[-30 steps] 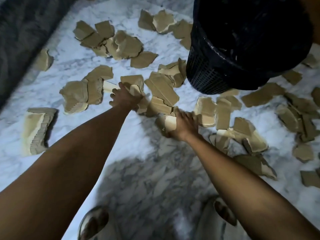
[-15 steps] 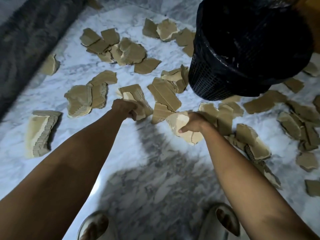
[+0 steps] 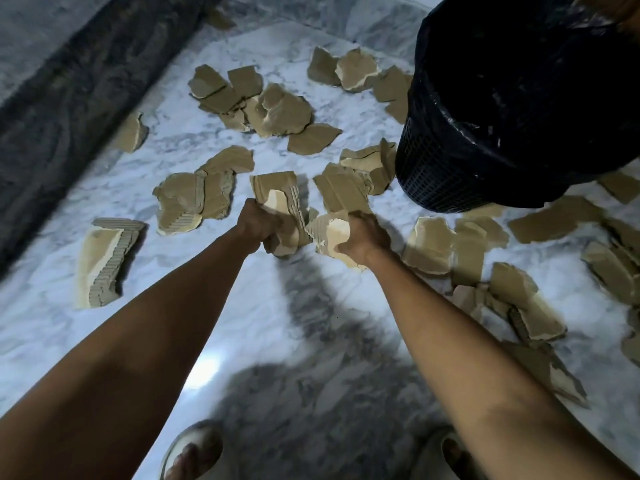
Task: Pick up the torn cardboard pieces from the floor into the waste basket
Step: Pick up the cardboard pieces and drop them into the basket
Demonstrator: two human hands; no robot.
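Note:
Torn brown cardboard pieces lie scattered over the white marble floor point(image 3: 263, 327). My left hand point(image 3: 258, 223) is shut on a bunch of cardboard pieces point(image 3: 277, 194), lifted off the floor at the centre. Just to its right, my right hand point(image 3: 363, 237) grips another cardboard piece point(image 3: 330, 230) with a pale torn face. The two hands are close together. The black mesh waste basket point(image 3: 450, 174), lined with a black bag, stands at the upper right, beyond my right hand.
A dark grey rug point(image 3: 69, 91) runs along the left side. A thick cardboard chunk point(image 3: 104, 261) lies at the left, more pieces point(image 3: 519, 296) lie at the right and behind. My two slippered feet point(image 3: 194, 452) stand at the bottom.
Both hands closed on cardboard pieces and raised them off the floor. They have come closer together, and the view has shifted slightly.

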